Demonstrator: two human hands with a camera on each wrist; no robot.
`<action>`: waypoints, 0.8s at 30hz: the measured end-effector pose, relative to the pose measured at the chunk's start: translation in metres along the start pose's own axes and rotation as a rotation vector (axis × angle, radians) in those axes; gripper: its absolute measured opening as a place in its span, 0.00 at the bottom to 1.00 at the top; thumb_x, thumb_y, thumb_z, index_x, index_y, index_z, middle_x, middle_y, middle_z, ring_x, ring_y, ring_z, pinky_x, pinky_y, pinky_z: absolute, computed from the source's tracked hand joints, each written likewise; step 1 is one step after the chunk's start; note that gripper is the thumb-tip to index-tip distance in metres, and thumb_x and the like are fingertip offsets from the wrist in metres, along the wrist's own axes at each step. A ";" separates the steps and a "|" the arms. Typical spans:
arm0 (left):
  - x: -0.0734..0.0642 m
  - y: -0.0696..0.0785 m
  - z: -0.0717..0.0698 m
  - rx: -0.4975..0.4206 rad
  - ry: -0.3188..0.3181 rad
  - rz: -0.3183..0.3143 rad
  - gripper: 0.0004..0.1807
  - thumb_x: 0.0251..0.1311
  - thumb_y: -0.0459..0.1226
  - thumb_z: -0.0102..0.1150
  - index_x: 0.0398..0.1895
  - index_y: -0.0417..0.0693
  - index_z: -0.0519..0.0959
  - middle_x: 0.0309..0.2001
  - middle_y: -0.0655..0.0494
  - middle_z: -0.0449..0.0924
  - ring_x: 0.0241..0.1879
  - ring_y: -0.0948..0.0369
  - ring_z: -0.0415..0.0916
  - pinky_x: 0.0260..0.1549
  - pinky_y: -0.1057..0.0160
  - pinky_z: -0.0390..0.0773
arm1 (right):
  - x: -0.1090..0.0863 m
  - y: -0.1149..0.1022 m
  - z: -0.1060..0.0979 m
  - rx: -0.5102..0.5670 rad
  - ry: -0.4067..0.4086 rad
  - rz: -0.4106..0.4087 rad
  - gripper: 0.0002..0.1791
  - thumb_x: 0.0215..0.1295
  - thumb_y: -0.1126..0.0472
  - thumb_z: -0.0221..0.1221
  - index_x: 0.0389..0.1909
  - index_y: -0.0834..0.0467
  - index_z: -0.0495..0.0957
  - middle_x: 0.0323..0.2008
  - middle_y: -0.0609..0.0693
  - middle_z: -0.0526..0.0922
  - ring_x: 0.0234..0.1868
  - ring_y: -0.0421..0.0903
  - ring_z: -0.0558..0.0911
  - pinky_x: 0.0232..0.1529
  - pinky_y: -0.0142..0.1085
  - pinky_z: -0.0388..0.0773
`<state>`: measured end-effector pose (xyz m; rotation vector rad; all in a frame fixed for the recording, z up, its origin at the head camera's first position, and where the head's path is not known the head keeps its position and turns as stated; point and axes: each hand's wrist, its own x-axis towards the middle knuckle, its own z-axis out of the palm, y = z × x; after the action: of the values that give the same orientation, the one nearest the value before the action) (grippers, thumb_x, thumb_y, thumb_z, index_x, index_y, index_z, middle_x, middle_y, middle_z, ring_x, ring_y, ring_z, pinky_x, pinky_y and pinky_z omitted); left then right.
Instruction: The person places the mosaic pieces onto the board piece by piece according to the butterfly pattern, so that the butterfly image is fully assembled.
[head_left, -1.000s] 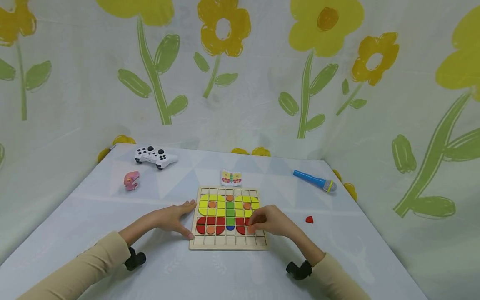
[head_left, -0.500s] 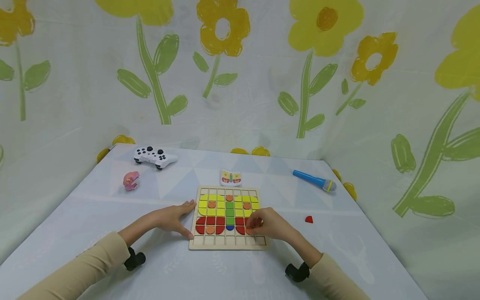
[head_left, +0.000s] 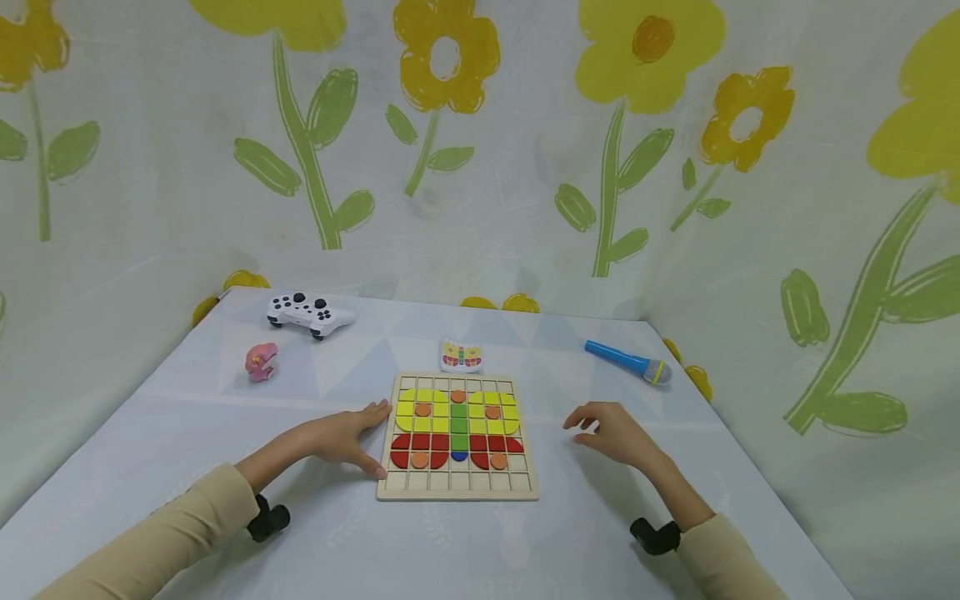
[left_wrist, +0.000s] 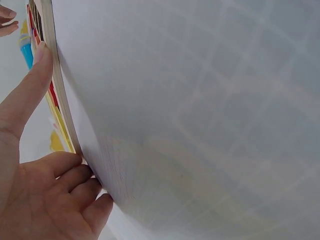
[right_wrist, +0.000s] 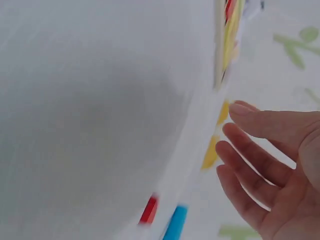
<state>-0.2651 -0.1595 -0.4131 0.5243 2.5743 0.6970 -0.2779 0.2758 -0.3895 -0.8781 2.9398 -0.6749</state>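
A wooden grid board (head_left: 457, 493) lies on the table, bearing yellow, red, green, orange and blue pieces in a butterfly pattern. My left hand (head_left: 348, 437) rests at its left edge, fingers spread and thumb at the near-left corner. In the left wrist view, that thumb (left_wrist: 37, 75) touches the board's edge. To the right of the board, my right hand (head_left: 618, 433) hovers over the table, holding nothing, its fingers loosely bent. A loose red piece (right_wrist: 149, 210) shows on the table in the right wrist view; in the head view the right hand hides it.
Behind the board lies a small card (head_left: 461, 357) printed with a butterfly. A blue toy microphone (head_left: 628, 362) is at the back right. At the back left are a white game controller (head_left: 309, 315) and a pink toy (head_left: 261, 362). A flower-printed cloth (head_left: 517, 167) hangs behind the table.
My right hand has let go of an orange round piece, now in the board's lower right wing, and moved right toward the loose red piece. My left hand stays put.
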 end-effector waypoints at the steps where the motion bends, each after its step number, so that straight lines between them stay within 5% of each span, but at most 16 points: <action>1: 0.000 0.000 0.000 0.002 0.001 0.002 0.60 0.42 0.53 0.76 0.74 0.39 0.53 0.75 0.40 0.47 0.73 0.42 0.42 0.66 0.41 0.53 | -0.003 0.008 -0.004 -0.018 0.005 0.004 0.11 0.55 0.72 0.66 0.39 0.59 0.84 0.38 0.49 0.84 0.40 0.50 0.81 0.39 0.40 0.80; 6: 0.000 0.000 0.000 0.006 0.001 0.008 0.60 0.42 0.53 0.75 0.74 0.38 0.53 0.75 0.40 0.47 0.73 0.43 0.42 0.67 0.42 0.52 | -0.017 0.043 -0.018 -0.053 -0.036 0.023 0.14 0.52 0.77 0.65 0.39 0.60 0.83 0.38 0.49 0.84 0.42 0.53 0.79 0.43 0.49 0.79; 10: -0.001 0.000 -0.001 0.001 -0.005 0.005 0.60 0.42 0.53 0.75 0.74 0.38 0.53 0.75 0.40 0.47 0.73 0.42 0.42 0.67 0.42 0.52 | -0.022 0.058 -0.023 -0.025 -0.098 0.043 0.12 0.52 0.77 0.65 0.36 0.60 0.82 0.35 0.49 0.84 0.39 0.51 0.80 0.41 0.46 0.80; 15: 0.000 -0.001 0.000 0.007 -0.002 0.004 0.60 0.42 0.54 0.75 0.74 0.39 0.53 0.75 0.40 0.47 0.73 0.43 0.42 0.67 0.41 0.52 | -0.023 0.066 -0.024 -0.006 -0.118 0.085 0.11 0.53 0.75 0.66 0.35 0.59 0.82 0.32 0.47 0.82 0.34 0.47 0.78 0.35 0.35 0.79; 24: 0.003 -0.004 0.001 0.007 -0.006 0.003 0.61 0.42 0.55 0.75 0.74 0.39 0.53 0.75 0.40 0.47 0.73 0.43 0.41 0.67 0.41 0.52 | -0.022 0.059 -0.026 -0.003 -0.073 0.140 0.05 0.55 0.67 0.68 0.31 0.57 0.81 0.27 0.44 0.79 0.29 0.42 0.75 0.31 0.31 0.77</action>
<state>-0.2679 -0.1612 -0.4164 0.5324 2.5715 0.6866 -0.2938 0.3423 -0.3923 -0.6739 2.9034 -0.6177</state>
